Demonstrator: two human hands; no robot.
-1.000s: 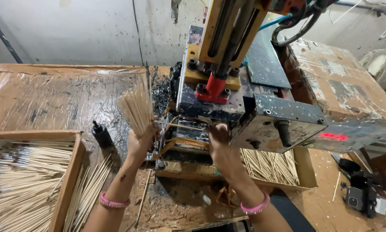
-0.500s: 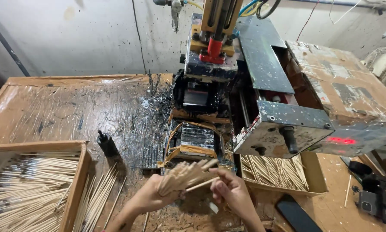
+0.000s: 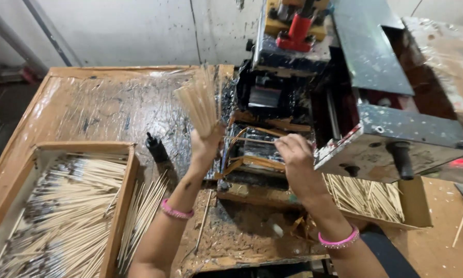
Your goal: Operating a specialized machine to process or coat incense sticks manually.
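At lower left, a wooden tray (image 3: 119, 206) holds pale thin sticks. The left hand (image 3: 206, 145), centre frame, is closed around a fanned bundle of sticks (image 3: 199, 105), held upright. The right hand (image 3: 295, 156), fingers curled, touches the grimy metal machine (image 3: 365, 87) above the stained bench (image 3: 102, 103).

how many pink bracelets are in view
2. One pink bracelet is on the left wrist, below the left hand holding a bundle of sticks. The other pink bracelet is on the right wrist, below the right hand at the machine.
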